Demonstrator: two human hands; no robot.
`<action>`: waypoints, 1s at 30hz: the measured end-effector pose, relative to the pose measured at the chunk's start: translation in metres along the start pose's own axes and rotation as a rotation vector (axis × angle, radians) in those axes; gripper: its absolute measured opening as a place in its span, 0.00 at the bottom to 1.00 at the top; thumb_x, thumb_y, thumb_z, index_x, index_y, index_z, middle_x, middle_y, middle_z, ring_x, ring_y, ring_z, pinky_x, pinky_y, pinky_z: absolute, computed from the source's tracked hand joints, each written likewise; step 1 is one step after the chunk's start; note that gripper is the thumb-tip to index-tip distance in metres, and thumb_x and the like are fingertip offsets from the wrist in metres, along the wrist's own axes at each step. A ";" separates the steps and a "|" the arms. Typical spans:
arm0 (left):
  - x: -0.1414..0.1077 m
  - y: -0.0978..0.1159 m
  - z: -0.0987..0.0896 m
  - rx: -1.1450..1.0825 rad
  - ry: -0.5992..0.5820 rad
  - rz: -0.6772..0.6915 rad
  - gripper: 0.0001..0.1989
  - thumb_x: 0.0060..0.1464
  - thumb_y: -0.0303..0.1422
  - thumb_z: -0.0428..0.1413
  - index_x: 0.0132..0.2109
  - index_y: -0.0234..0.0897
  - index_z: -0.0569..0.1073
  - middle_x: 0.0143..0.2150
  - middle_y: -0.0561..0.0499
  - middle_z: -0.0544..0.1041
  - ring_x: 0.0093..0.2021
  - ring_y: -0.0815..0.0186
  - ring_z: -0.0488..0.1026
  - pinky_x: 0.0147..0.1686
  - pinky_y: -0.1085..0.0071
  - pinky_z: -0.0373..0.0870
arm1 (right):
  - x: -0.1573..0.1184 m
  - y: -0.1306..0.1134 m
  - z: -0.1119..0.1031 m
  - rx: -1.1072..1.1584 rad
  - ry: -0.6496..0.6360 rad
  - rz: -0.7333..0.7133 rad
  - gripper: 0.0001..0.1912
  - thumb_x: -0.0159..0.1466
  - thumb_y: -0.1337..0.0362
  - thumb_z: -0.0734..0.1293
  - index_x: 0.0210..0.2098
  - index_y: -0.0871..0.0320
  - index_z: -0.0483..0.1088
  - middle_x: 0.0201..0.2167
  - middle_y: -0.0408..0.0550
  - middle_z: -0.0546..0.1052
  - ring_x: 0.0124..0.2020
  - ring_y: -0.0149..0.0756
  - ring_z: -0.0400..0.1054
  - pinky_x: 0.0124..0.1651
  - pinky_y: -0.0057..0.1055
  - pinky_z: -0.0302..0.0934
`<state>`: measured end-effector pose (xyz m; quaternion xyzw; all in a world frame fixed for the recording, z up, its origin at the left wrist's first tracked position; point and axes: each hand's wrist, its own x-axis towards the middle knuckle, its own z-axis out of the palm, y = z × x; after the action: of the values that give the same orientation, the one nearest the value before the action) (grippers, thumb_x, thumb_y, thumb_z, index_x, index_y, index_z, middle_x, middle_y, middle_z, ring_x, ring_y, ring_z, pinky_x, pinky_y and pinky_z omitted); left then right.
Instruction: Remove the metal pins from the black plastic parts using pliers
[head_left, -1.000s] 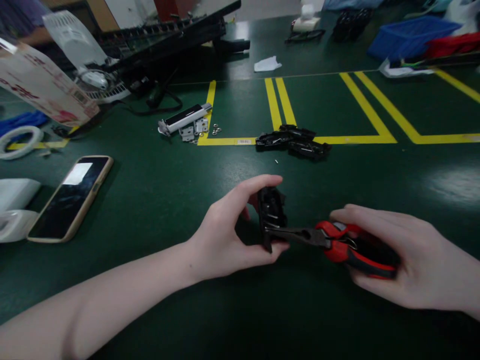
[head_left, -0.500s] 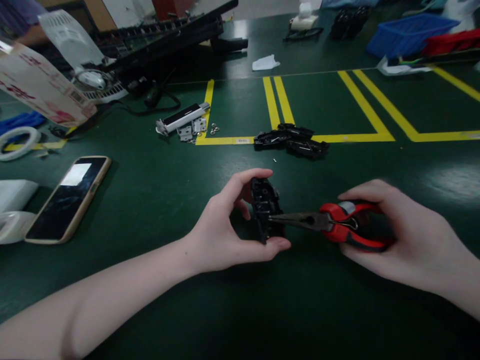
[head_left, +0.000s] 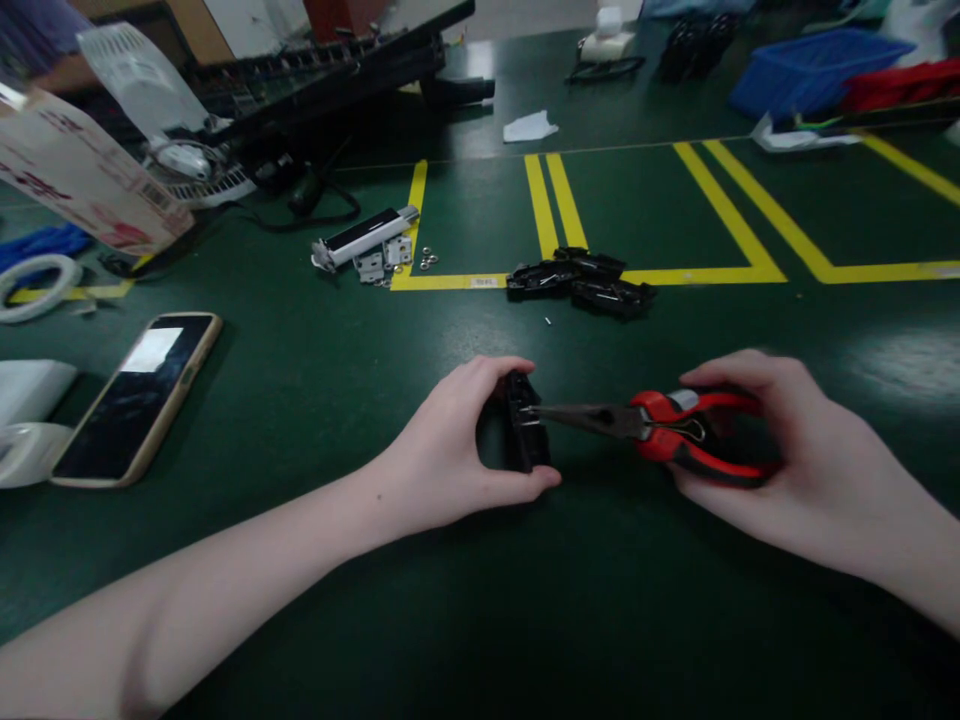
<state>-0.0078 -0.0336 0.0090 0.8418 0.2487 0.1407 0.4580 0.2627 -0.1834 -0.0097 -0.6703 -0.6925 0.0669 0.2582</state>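
Observation:
Between the thumb and fingers of my left hand (head_left: pixel 457 450) a small black plastic part (head_left: pixel 529 425) is held on edge. My right hand (head_left: pixel 810 470) grips the red and black handles of needle-nose pliers (head_left: pixel 660 425). The plier tips reach the black part's inner side; whether they pinch anything there is too small to tell. Beyond my hands, several similar black parts (head_left: pixel 581 280) lie in a pile on the yellow tape. A tiny light pin (head_left: pixel 547 321) lies on the green table (head_left: pixel 337 620) just in front of the pile.
At the left lie a phone (head_left: pixel 139 400) and white tape rolls (head_left: pixel 30 455). A black and white bar (head_left: pixel 367 238), metal brackets (head_left: pixel 382 262) and small rings (head_left: pixel 428 258) sit farther back. A blue basket (head_left: pixel 817 70) stands at the back right.
The black part has turned more edge-on and shifted slightly left in my left hand. The pliers and my right hand have moved slightly left and up.

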 end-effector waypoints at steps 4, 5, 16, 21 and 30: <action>0.000 0.002 -0.001 0.300 -0.023 0.034 0.37 0.53 0.42 0.69 0.65 0.34 0.67 0.65 0.40 0.71 0.65 0.48 0.66 0.64 0.45 0.65 | 0.000 0.002 0.000 0.061 0.016 0.107 0.34 0.57 0.48 0.74 0.60 0.46 0.63 0.50 0.48 0.77 0.42 0.44 0.78 0.40 0.39 0.77; 0.000 0.002 0.000 0.344 -0.020 0.036 0.37 0.53 0.44 0.69 0.65 0.34 0.67 0.66 0.40 0.70 0.67 0.47 0.65 0.66 0.43 0.63 | 0.001 0.001 0.000 0.074 0.004 0.134 0.34 0.57 0.48 0.74 0.60 0.45 0.63 0.50 0.48 0.77 0.42 0.44 0.79 0.41 0.39 0.78; -0.002 -0.005 0.001 0.306 0.015 0.043 0.49 0.51 0.53 0.69 0.71 0.38 0.60 0.72 0.36 0.64 0.71 0.43 0.60 0.68 0.43 0.60 | 0.002 -0.023 -0.008 0.255 -0.079 0.321 0.22 0.63 0.40 0.68 0.40 0.52 0.75 0.35 0.47 0.81 0.31 0.40 0.76 0.28 0.32 0.69; -0.006 0.003 0.001 0.260 0.139 0.146 0.33 0.57 0.46 0.67 0.65 0.39 0.69 0.67 0.40 0.71 0.69 0.47 0.64 0.69 0.46 0.53 | 0.004 -0.023 -0.005 0.329 -0.128 0.348 0.23 0.65 0.40 0.67 0.41 0.53 0.72 0.33 0.48 0.79 0.29 0.39 0.72 0.25 0.31 0.63; -0.029 0.042 0.037 -0.473 -0.168 0.062 0.15 0.65 0.34 0.61 0.57 0.39 0.77 0.50 0.47 0.81 0.40 0.65 0.76 0.40 0.69 0.76 | -0.006 -0.066 -0.012 0.660 -0.168 0.225 0.14 0.68 0.49 0.66 0.37 0.53 0.71 0.25 0.40 0.73 0.22 0.31 0.65 0.22 0.27 0.59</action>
<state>-0.0029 -0.0946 0.0238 0.7270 0.1440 0.1385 0.6569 0.2088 -0.1979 0.0282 -0.6148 -0.5743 0.3700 0.3940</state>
